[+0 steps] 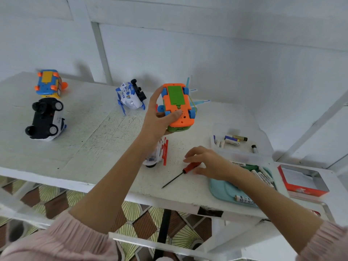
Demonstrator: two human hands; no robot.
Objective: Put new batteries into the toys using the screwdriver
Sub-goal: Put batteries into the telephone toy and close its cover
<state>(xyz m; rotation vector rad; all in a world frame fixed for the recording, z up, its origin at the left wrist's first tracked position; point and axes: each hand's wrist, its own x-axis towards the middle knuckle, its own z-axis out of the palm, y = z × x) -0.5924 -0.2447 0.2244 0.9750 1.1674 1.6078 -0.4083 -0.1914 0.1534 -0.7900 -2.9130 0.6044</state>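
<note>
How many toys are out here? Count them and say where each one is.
5. Blue-and-orange car at the far left; black-and-white car just in front; white-and-blue plane at back centre; orange car in the left hand; white-and-red toy half hidden beneath that wrist.

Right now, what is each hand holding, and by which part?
The left hand holds the orange toy car by its side and underside, belly facing the camera. The right hand touches the screwdriver at its red handle, not clearly gripping.
</note>
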